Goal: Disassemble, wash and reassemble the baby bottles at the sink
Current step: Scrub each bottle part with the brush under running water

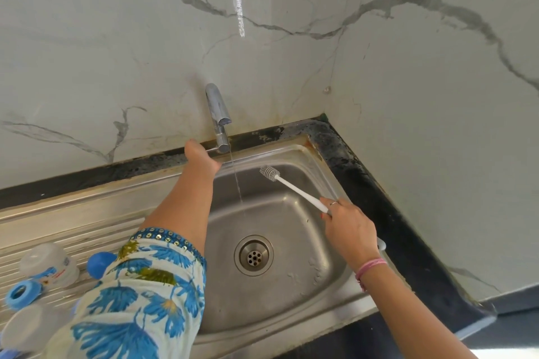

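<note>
Looking down from your head camera, you have your left hand (201, 156) stretched out to the tap (218, 116) at the back rim of the sink (291, 230). It sits at the tap's side lever, but the fingers are hidden behind the hand, so you cannot tell whether they are curled round the lever or just touching it. A thin stream of water (237, 183) falls from the spout into the steel basin, landing above the drain (253, 255).

Your right hand (347, 227) grips the white handle of a bottle brush (291, 185), fingers curled round it, with the bristled head raised over the basin just to the right of the water stream and not touching it. A ring shows on one finger and a pink band (370, 267) circles that wrist.

On the ribbed draining board (73, 239) to the left of the basin lie the bottle parts. A clear bottle body (49, 265) with blue print lies on its side. A blue screw ring (23, 294) rests just in front of it, a blue cap (100, 264) sits beside your floral sleeve (140, 300), and another clear, blurred piece (32, 329) lies nearest you at the lower left edge.

Grey-veined wall tiles (423, 96) rise behind the sink, and a dark counter (379, 183) frames its right side.
</note>
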